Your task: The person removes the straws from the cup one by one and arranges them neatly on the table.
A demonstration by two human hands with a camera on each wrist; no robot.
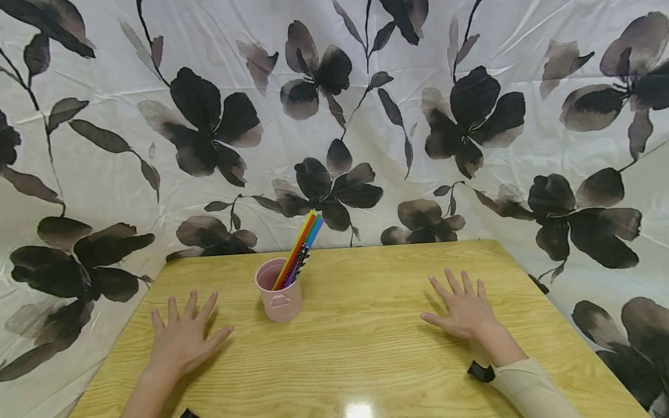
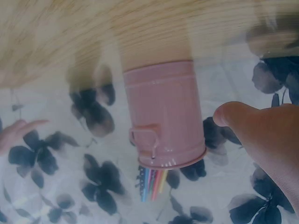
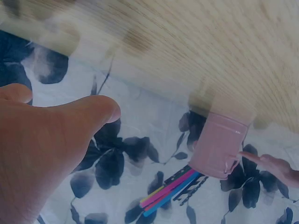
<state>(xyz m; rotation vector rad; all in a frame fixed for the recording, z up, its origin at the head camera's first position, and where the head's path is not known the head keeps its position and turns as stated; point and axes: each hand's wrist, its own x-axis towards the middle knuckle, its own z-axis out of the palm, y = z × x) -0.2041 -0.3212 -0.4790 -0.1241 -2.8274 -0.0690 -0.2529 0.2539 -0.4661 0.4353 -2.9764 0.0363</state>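
Note:
A pink bucket-shaped cup [image 1: 280,303] with a small side handle stands upright on the table, left of the middle. Several slim coloured sticks [image 1: 299,252], perhaps pencils or straws, lean to the right out of it; yellow, red, green, blue, purple and black-and-white patterned ones show. My left hand [image 1: 183,337] is to the left of the cup, palm down with fingers spread, touching no object. Far to the right, my right hand [image 1: 462,310] is spread the same way and holds nothing. In the left wrist view the cup [image 2: 163,112] appears upside down beside my thumb [image 2: 252,123].
The light wooden table [image 1: 366,348] narrows toward its far edge. Behind it and along the sides hangs a white cloth [image 1: 397,174] with dark flower prints. A black strap piece [image 1: 481,371] sits at my right wrist, by a beige sleeve [image 1: 533,389].

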